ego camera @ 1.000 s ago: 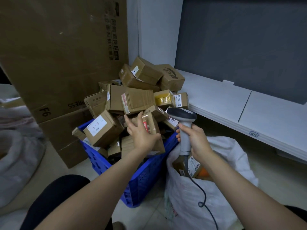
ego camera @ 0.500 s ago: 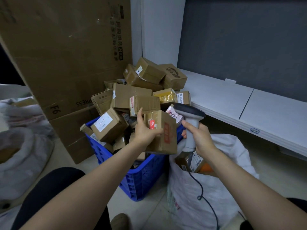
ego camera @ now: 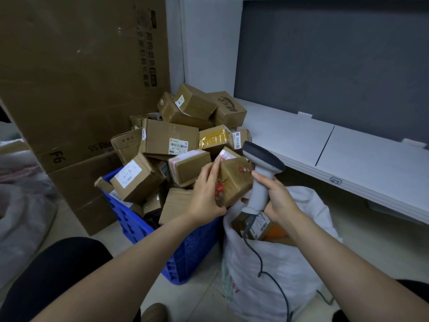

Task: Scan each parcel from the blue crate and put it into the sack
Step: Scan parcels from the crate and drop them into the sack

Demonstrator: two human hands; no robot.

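Above the blue crate (ego camera: 130,219), left hand (ego camera: 206,194) grips a parcel (ego camera: 234,180) while right hand (ego camera: 278,201) clasps the scanner (ego camera: 262,156).

Brown taped parcel (ego camera: 234,180) with red sticker is being held tilted by left hand (ego camera: 206,194) over blue crate (ego camera: 185,247), just beside grey scanner (ego camera: 262,173) being gripped by right hand (ego camera: 281,201). Other parcels (ego camera: 170,140) are being heaped in it; white sack (ego camera: 274,263) is standing open alongside.

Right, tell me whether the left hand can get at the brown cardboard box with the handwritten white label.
Probably not now: the left hand grips a taped brown parcel. Once freed, likely yes; the labelled cardboard box lies uncovered on top.
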